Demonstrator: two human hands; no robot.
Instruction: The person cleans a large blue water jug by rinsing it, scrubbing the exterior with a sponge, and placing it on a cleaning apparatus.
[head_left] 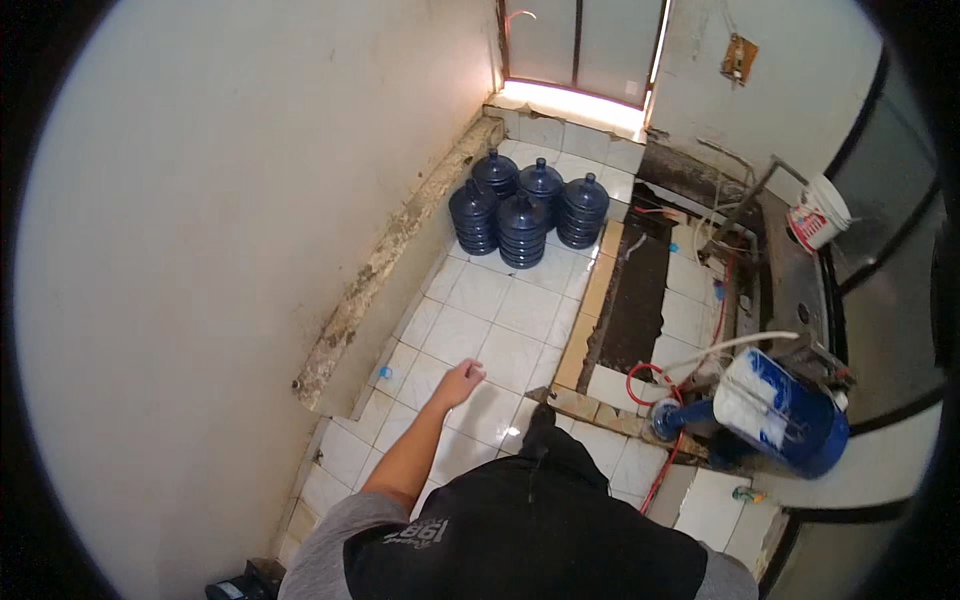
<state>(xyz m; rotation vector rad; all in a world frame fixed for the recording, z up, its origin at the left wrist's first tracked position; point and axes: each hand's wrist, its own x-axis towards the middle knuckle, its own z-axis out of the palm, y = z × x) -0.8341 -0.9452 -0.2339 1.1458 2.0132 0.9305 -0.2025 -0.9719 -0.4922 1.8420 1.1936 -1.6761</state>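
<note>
My left hand [461, 382] hangs over the white tiled floor [505, 315] with loosely curved fingers, slightly apart and holding nothing. My right hand is out of sight behind my dark-clad body. Nearest ahead of me, five large blue plastic water jugs [522, 230] stand grouped on the tiles below a frosted door [572, 45]. A small light-blue cap [385, 372] lies on the floor to the left of my hand.
A tiled ledge [582, 320] borders a dark trench on the right. Beside it are red and white hoses [640, 385], a metal counter [800, 300], a white bucket [815, 210] and a blue container [805, 440]. A wall with a low stained ledge [360, 300] runs along the left.
</note>
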